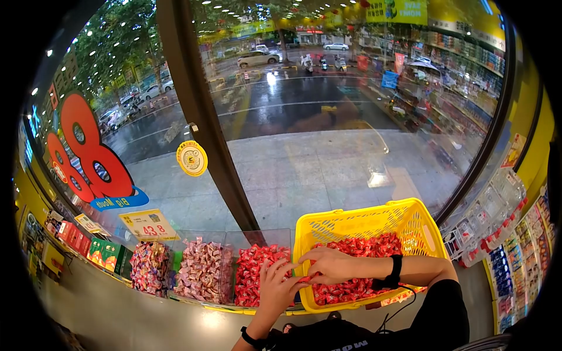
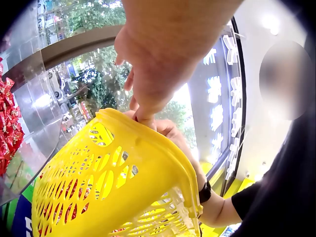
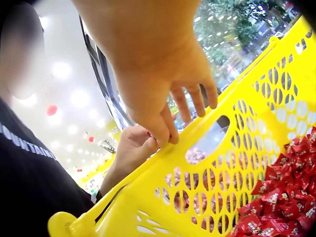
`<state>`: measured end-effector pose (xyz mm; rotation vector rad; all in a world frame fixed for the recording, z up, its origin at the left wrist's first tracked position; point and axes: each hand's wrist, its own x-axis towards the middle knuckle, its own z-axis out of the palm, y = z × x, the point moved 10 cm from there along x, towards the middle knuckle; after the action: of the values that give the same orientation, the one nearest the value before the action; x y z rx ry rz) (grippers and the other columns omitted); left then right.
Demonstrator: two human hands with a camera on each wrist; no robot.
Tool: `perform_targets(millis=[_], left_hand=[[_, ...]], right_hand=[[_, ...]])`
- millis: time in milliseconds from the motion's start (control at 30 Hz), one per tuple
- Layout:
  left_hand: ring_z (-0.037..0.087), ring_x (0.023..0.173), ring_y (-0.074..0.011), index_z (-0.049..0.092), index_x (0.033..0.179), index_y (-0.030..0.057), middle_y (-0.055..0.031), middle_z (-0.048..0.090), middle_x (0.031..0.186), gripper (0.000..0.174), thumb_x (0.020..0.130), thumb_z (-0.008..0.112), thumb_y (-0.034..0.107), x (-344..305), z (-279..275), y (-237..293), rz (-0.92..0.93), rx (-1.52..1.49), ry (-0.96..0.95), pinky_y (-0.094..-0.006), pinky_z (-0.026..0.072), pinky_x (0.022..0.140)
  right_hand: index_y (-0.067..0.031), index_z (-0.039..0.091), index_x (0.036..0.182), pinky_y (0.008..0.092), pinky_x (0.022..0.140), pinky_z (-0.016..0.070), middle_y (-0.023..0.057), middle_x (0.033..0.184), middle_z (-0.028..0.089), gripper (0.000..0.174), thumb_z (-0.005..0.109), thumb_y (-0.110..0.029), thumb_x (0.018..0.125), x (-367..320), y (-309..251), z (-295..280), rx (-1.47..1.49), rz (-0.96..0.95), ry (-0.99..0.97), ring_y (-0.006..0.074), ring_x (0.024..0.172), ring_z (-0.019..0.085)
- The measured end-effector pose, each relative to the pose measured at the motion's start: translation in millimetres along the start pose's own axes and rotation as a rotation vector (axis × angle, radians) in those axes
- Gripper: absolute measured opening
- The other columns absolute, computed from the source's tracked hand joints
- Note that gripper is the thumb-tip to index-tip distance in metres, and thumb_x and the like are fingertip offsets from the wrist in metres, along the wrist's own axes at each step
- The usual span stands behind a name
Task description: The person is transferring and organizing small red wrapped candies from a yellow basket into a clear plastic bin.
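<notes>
In the head view, my left hand (image 1: 276, 286) and right hand (image 1: 331, 264) meet above the left rim of a yellow basket (image 1: 430, 234). Their fingertips pinch a small red piece, mostly hidden, apparently a wrapped candy. Red wrapped candies (image 1: 357, 286) fill the basket bottom. In the left wrist view, my left hand (image 2: 158, 74) is over the basket rim (image 2: 143, 129), with the right hand (image 2: 173, 133) behind. From the right wrist, my right hand (image 3: 158, 79) shows thumb and index together, other fingers hanging over the rim; the left hand (image 3: 131, 150) is beside it.
Left of the basket stand clear bins of red candies (image 1: 260, 272), pink candies (image 1: 202, 269) and mixed candies (image 1: 150, 269). A price card (image 1: 149, 226) stands behind them. The window frame (image 1: 205, 111) rises beyond; clear racks (image 1: 486, 219) and shelves are at the right.
</notes>
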<state>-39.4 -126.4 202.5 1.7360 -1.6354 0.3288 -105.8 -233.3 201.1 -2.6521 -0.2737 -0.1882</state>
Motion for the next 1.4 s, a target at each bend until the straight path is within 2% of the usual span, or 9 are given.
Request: perform_targets(millis=[200,433,500,600,733,833,1033,1267,1400], left_hand=[[0.059,0.127,-0.0302,0.081,0.086,0.0111,-0.0032,0.071,0.119,0.020,0.074,0.091,0.024,-26,-39,-69,-0.199,0.045,0.231,-0.0538,0.0396,0.113],[0.060,0.121,-0.0321,0.081,0.086,0.0107,-0.0068,0.070,0.119,0.026,0.075,0.093,0.031,-102,26,-138,-0.317,0.207,-0.026,-0.0503,0.0421,0.109],[0.060,0.121,-0.0323,0.082,0.087,0.0125,-0.0073,0.070,0.120,0.025,0.075,0.092,0.033,-109,34,-133,-0.352,0.182,-0.056,-0.0506,0.0419,0.109],[0.061,0.121,-0.0321,0.082,0.090,0.0159,-0.0078,0.070,0.122,0.023,0.077,0.090,0.034,-109,37,-124,-0.375,0.127,-0.054,-0.0515,0.0417,0.110],[0.061,0.121,-0.0309,0.082,0.093,0.0158,-0.0072,0.069,0.122,0.021,0.079,0.088,0.031,-104,35,-117,-0.353,0.036,-0.012,-0.0525,0.0406,0.112],[0.063,0.118,-0.0326,0.081,0.093,0.0139,-0.0083,0.070,0.120,0.018,0.080,0.087,0.025,-87,25,-102,-0.296,0.024,0.018,-0.0499,0.0438,0.107],[0.059,0.128,-0.0323,0.080,0.104,0.0160,-0.0070,0.067,0.127,0.024,0.082,0.087,0.024,-58,2,-80,-0.270,-0.016,0.056,-0.0570,0.0360,0.118],[0.054,0.134,-0.0353,0.078,0.113,0.0146,-0.0079,0.064,0.134,0.037,0.079,0.090,0.026,-7,-17,-14,-0.158,-0.127,-0.009,-0.0622,0.0315,0.121],[0.054,0.134,-0.0321,0.082,0.105,0.0165,-0.0017,0.067,0.131,0.027,0.080,0.089,0.026,-5,1,-4,-0.064,-0.079,-0.029,-0.0615,0.0291,0.123]], right_hand=[[-0.0084,0.080,0.103,0.0489,0.102,0.0526,0.0152,0.128,0.066,0.030,0.079,-0.035,0.088,-14,71,32,-0.120,0.210,-0.175,0.0372,0.119,0.064],[-0.0209,0.074,0.129,0.0570,0.105,0.0494,0.0122,0.140,0.059,0.046,0.081,-0.042,0.088,-55,152,114,-0.307,0.475,-0.558,0.0390,0.133,0.054],[-0.0260,0.070,0.140,0.0626,0.107,0.0447,0.0142,0.153,0.047,0.051,0.080,-0.039,0.091,-66,157,132,-0.281,0.521,-0.697,0.0433,0.142,0.042],[-0.0257,0.070,0.140,0.0643,0.110,0.0416,0.0171,0.155,0.046,0.048,0.079,-0.035,0.093,-77,167,157,-0.427,0.491,-0.707,0.0459,0.140,0.043],[-0.0145,0.077,0.121,0.0691,0.113,0.0375,0.0235,0.161,0.042,0.028,0.076,-0.027,0.096,-73,167,156,-0.447,0.493,-0.612,0.0501,0.140,0.045],[-0.0148,0.080,0.111,0.0691,0.106,0.0419,0.0200,0.151,0.051,0.022,0.077,-0.029,0.095,-69,164,145,-0.316,0.489,-0.597,0.0461,0.136,0.049],[-0.0125,0.082,0.106,0.0578,0.092,0.0531,0.0164,0.130,0.063,0.023,0.080,-0.029,0.089,-46,128,96,-0.196,0.490,-0.660,0.0403,0.118,0.062],[-0.0099,0.083,0.097,0.0481,0.102,0.0512,0.0179,0.137,0.063,0.017,0.080,-0.022,0.086,-7,37,-2,-0.038,0.088,-0.047,0.0392,0.121,0.063],[-0.0103,0.083,0.099,0.0491,0.106,0.0489,0.0179,0.141,0.062,0.018,0.080,-0.024,0.087,-1,2,-13,-0.007,0.031,0.020,0.0386,0.123,0.063]])
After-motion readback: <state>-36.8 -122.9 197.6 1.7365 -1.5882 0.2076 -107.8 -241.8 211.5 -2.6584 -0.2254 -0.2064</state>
